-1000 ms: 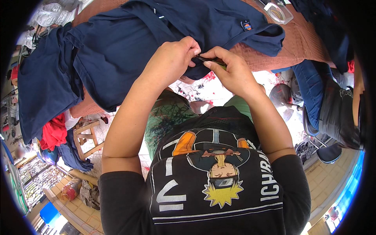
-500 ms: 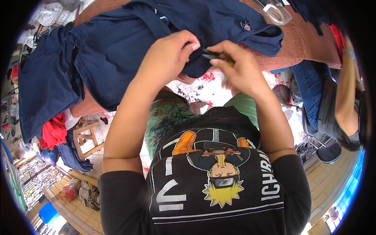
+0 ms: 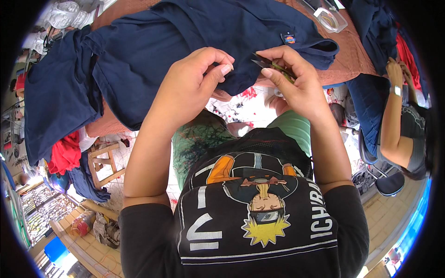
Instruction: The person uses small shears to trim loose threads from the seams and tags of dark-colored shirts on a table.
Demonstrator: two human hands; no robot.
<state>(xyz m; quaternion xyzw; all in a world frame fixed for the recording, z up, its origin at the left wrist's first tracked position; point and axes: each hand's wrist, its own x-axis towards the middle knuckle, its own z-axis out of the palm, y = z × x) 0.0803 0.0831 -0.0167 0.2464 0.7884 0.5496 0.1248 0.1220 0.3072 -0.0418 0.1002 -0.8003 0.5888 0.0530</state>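
Note:
A navy blue garment (image 3: 134, 60) with a small sewn-on label is spread over the table in front of me and hangs off its near edge. My left hand (image 3: 197, 78) hovers above the cloth with thumb and forefinger pinched; what they hold, if anything, is too small to make out. In my right hand (image 3: 299, 76) is a pair of thread snips (image 3: 260, 61) with dark blades and a yellowish-green handle. The blades stand apart and point left, toward my left hand, with a gap between.
Brown cloth (image 3: 354, 53) covers the table. A clear plastic container (image 3: 330, 21) lies at its far right. Beyond it, another person's arm (image 3: 393, 111) works beside dark and red cloth. Red fabric (image 3: 66, 153) and a wooden stool (image 3: 105, 164) are at lower left.
My hands have drawn apart and away from the cloth. The snips have lifted off the garment and their blades have spread. The other person's hands have come into view at the right.

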